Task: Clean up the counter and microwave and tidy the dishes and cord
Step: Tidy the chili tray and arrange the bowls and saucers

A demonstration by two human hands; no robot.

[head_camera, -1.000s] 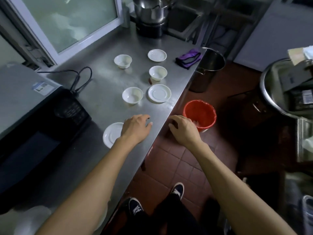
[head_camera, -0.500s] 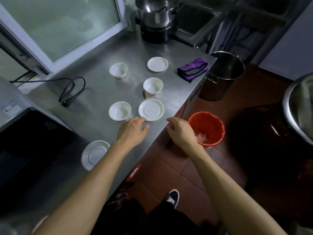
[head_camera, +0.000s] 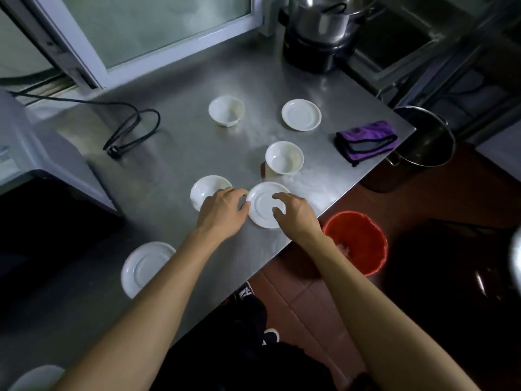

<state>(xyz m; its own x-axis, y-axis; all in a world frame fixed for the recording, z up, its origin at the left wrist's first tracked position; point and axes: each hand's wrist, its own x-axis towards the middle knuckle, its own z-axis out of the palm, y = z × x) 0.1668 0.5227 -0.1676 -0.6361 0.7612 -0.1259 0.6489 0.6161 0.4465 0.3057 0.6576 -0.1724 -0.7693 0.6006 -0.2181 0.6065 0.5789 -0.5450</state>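
Observation:
On the steel counter (head_camera: 180, 159) near its front edge lies a white saucer (head_camera: 263, 206). My right hand (head_camera: 296, 214) arches over its right side, fingertips touching it. My left hand (head_camera: 222, 213) rests at the saucer's left rim and partly covers a white bowl (head_camera: 207, 189). Neither hand has lifted anything. Further back stand two more bowls (head_camera: 226, 110) (head_camera: 284, 157) and a saucer (head_camera: 301, 114). Another saucer (head_camera: 146, 266) lies near my left forearm. A black cord (head_camera: 129, 131) lies looped at the left, beside the microwave (head_camera: 42, 170).
A folded purple cloth (head_camera: 366, 139) sits at the counter's right corner. A red bin (head_camera: 358, 241) and a steel pot (head_camera: 425, 142) stand on the tiled floor beyond the edge. A pot on a black cooker (head_camera: 318, 32) stands at the back. Something white (head_camera: 36, 376) shows bottom left.
Both hands moved forward across the counter from its front edge. The right hand came in over the saucer and the left hand reached the saucer's left rim, over the bowl.

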